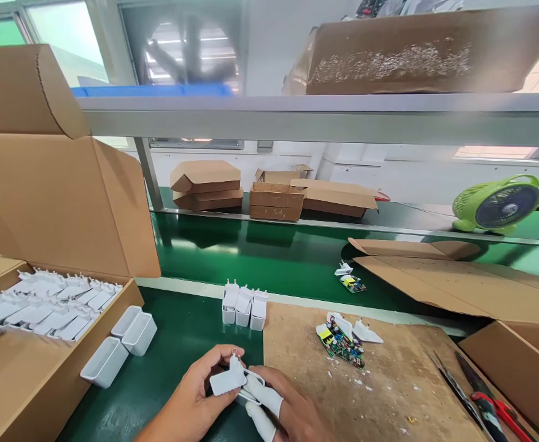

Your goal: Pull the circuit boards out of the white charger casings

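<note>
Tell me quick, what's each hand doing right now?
Left hand: closed, holding a white plug.
Right hand: curled beside the white plug; whether it's gripping anything can't be told.

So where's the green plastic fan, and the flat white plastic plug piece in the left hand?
Green plastic fan [505,205]: head view, on its front grille.
Flat white plastic plug piece [228,380]: head view, on its flat face.

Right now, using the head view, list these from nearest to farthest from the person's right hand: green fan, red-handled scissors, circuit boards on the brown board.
1. Circuit boards: on the brown board, ahead and to the right of the right hand.
2. Red-handled scissors: farther right, beside the cardboard box.
3. Green fan: far back, right side.
</note>
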Available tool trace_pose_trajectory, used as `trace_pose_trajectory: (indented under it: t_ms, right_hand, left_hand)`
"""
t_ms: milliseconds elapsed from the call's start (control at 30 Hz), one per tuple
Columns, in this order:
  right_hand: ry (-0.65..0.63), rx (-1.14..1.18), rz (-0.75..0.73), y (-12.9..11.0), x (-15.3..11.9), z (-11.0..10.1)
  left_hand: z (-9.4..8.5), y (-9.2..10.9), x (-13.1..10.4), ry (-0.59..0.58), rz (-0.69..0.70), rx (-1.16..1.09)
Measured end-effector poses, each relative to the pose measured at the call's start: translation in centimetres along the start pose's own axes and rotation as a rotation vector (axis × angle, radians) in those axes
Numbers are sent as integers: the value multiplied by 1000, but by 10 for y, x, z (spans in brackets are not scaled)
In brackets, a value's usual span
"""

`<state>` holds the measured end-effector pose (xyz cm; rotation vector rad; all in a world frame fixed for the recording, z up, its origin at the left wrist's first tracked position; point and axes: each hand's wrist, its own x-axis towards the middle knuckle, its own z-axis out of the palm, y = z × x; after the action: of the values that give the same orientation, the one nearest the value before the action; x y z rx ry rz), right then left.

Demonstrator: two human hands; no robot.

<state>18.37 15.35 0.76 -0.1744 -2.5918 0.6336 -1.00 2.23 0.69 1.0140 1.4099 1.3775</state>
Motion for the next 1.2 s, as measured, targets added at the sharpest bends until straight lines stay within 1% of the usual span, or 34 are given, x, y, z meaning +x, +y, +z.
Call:
trace_pose_trajectory:
  t_ms: [67, 167, 200, 267, 300, 333, 433, 467, 500, 567, 667, 733, 800, 867, 967, 1033, 1067, 1133, 1200]
  right_hand:
    - [-13, 38, -1, -3, 3, -2]
    - [77, 30, -25, -3, 4, -2]
    - [94, 37, -47, -2, 4, 0]
    - [70, 126, -52, 1, 5, 4]
    - [61, 228, -6, 2, 6, 6]
    - [66, 371, 82, 3, 7, 9]
    - [123, 938, 491, 3, 11, 12]
    - [130, 1109, 608, 1, 12, 13]
    - [128, 1244, 690, -1, 13, 13]
    - [132, 1402, 753, -7, 15, 12]
    - [149, 1462, 769, -11, 16, 13]
    - [141, 1410, 757, -8, 15, 14]
    - [140, 1248, 686, -3, 13, 14]
    - [152, 935, 522, 3, 9, 13]
    - [124, 354, 167, 8, 3, 11]
    - [82, 73, 14, 7, 0, 12]
    - [62, -9, -21, 6, -1, 13]
    - [51, -84, -20, 3, -2, 16]
    - [53, -62, 75, 1, -1, 21]
  left_hand:
    - [0, 1, 0, -7, -3, 0]
    - [0, -1, 1, -19, 1, -19]
    - [0, -2, 1, -14, 6, -22]
    - [0, -7, 0, 37, 34, -12]
    - [1, -10, 0, 78, 69, 10]
    - [2, -12, -1, 114, 125, 52]
    - [8, -21, -5, 161, 358, 266]
    - [11, -23, -6, 170, 426, 331]
    - [13, -25, -8, 188, 477, 374]
    - [18, -29, -9, 245, 534, 403]
    - [21, -33, -10, 291, 545, 396]
    - [19, -33, -11, 284, 507, 385]
    - [16, -29, -10, 267, 457, 365]
    - [12, -22, -9, 288, 402, 339]
    - [8, -11, -4, 357, 340, 294]
    - [5, -5, -1, 343, 343, 283]
    - [3, -4, 0, 328, 361, 291]
    - [1, -2, -1, 302, 425, 345]
    - [-2, -1, -4, 266, 505, 426]
